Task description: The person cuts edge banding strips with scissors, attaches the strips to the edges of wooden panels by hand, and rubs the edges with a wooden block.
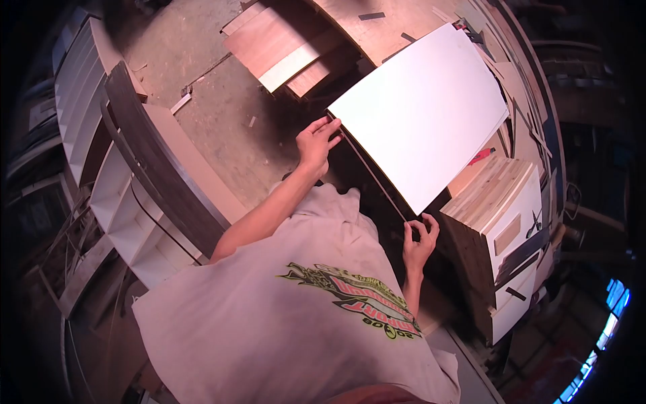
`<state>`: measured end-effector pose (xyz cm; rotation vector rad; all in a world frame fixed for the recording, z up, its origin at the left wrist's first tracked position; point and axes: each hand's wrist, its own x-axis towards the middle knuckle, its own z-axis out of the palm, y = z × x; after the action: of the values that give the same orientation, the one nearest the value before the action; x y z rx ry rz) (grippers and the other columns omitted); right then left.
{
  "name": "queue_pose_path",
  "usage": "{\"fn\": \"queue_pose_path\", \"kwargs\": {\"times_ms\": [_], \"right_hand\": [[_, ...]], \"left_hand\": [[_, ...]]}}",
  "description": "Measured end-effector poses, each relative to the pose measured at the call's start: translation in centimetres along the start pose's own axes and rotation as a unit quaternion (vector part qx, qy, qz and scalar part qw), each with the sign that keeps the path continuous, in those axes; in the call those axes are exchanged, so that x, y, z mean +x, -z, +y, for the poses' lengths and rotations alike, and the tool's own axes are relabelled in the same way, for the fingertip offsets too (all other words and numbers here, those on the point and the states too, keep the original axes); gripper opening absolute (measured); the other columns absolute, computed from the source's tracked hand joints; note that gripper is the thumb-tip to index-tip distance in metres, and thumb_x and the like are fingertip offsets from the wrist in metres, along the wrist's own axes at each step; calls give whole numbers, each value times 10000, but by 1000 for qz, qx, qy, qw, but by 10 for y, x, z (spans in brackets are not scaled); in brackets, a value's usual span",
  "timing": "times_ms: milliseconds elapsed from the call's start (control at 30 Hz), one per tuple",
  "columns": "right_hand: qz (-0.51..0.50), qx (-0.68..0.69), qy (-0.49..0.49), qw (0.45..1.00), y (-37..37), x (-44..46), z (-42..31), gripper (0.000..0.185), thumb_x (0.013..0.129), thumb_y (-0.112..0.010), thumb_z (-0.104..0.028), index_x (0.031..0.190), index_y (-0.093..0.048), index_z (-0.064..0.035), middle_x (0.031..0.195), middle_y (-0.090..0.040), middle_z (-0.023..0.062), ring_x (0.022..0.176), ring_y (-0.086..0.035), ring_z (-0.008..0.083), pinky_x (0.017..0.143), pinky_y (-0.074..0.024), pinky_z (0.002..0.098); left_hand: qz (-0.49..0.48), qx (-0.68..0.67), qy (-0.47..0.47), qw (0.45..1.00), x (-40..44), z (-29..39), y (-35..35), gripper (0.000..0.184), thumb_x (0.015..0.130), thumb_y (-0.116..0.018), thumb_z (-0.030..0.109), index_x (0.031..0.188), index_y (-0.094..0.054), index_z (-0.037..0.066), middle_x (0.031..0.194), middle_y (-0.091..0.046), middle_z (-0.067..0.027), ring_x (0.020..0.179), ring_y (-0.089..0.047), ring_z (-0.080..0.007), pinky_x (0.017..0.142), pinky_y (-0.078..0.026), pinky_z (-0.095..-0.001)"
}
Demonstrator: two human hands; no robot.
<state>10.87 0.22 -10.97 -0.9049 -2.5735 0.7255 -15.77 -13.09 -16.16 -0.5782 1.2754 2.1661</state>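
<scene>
A white rectangular panel [420,114] lies flat on the workbench in front of me. Along its near edge runs a thin, narrow strip [374,174], slightly apart from the panel for most of its length. My left hand [316,143] has its fingers on the strip's upper end, by the panel's far-left corner. At the other end, my right hand [420,241] pinches the strip between thumb and finger, near the panel's lower corner. The strip's exact ends are hidden by my fingers.
Stacked boards [488,188] stand right of the panel, with scissors [533,224] on them and a red tool [482,156] beside them. More wood boards [276,50] lie beyond. White shelf units [138,229] and a dark curved board [158,168] are at my left.
</scene>
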Motion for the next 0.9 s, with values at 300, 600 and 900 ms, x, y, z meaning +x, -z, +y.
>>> {"fn": "queue_pose_path", "kwargs": {"times_ms": [300,600,900], "right_hand": [[-31,0,3,1000,0,13,2,66,742,-676,-54,793,-647,-24,1229,-516,124,1076,-491,300,889,-416,364],[-39,32,-1,999,-3,19,11,68,746,-680,-69,792,-646,-31,1206,-535,116,1096,-503,282,911,-420,369],[-31,44,3,999,-5,20,13,69,734,-683,-45,793,-651,-27,1178,-535,116,1050,-525,274,888,-439,361]], "left_hand": [[30,-16,-22,999,5,-3,-7,348,809,-669,87,1089,-518,-55,1008,-595,-91,937,-573,-152,812,-503,-330],[57,-17,-35,998,5,-4,-10,388,809,-669,84,1115,-485,-69,1024,-581,-101,975,-562,-162,829,-497,-347],[52,-48,-21,997,15,-9,-7,226,790,-697,104,966,-579,25,916,-610,-40,850,-572,-113,768,-486,-300]]}}
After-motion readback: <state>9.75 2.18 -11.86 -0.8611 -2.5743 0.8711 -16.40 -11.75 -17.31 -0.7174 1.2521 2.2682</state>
